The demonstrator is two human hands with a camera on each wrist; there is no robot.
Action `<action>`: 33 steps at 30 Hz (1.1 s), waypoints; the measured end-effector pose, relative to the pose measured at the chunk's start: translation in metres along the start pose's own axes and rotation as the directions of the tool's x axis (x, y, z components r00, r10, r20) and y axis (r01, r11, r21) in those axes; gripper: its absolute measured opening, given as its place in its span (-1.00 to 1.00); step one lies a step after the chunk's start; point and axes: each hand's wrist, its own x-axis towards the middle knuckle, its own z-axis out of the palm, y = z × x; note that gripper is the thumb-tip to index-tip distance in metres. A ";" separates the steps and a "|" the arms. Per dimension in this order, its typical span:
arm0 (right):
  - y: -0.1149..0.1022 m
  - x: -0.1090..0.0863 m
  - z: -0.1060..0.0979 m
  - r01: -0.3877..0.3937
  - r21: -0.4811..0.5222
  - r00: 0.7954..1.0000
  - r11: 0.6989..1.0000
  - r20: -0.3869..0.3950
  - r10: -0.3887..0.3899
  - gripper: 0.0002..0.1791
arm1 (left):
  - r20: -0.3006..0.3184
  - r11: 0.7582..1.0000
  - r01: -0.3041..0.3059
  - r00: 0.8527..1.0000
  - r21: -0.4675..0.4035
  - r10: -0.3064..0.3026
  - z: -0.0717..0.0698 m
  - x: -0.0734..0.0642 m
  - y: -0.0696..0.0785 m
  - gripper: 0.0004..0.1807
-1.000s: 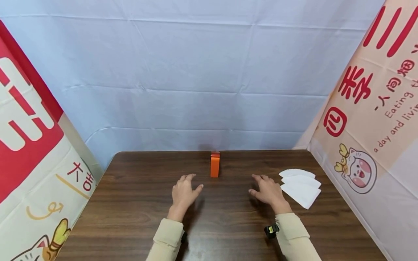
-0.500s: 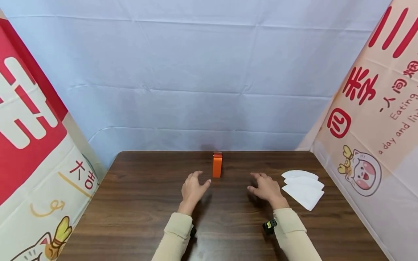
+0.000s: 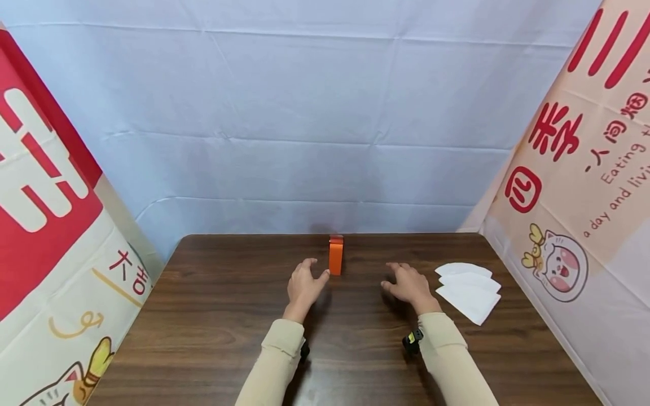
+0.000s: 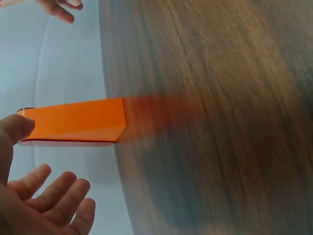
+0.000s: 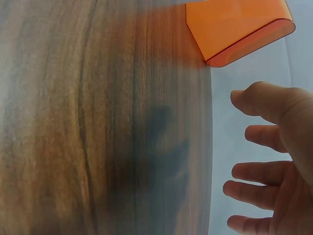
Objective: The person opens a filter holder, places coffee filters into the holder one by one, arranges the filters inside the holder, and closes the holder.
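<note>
An orange upright holder or box, narrow with flat sides and a glossy edge, stands near the table's back edge; its exact kind I cannot tell. My left hand hovers just left of it, fingers spread and thumb towards it. In the left wrist view the thumb overlaps the orange piece; whether they touch I cannot tell. My right hand is farther off on the right, fingers loosely spread, holding nothing. Beside it lie several white fan-shaped paper filters, overlapping one another.
The dark wooden table ends just behind the orange piece. A pale cloth hangs beyond it. Printed banners flank the right and left sides. Each wrist wears a small black camera.
My left hand has moved right and forward, close to the orange piece. The right hand has shifted slightly left and forward. The orange piece and the papers stay in place.
</note>
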 end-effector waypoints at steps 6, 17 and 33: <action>0.001 0.005 0.005 -0.007 0.009 1.000 1.000 0.025 0.007 -0.38 | -0.018 1.000 0.000 1.000 -0.019 0.000 0.008 0.003 0.002 -0.50; -0.002 0.017 0.006 -0.031 0.050 0.999 0.998 0.046 0.028 -0.37 | -0.025 0.998 0.001 1.000 -0.058 -0.003 0.026 0.011 0.014 -0.52; -0.020 0.039 0.013 -0.076 0.084 0.993 0.994 0.096 0.067 -0.37 | -0.017 0.997 0.069 0.997 -0.031 -0.070 0.035 0.029 0.021 -0.44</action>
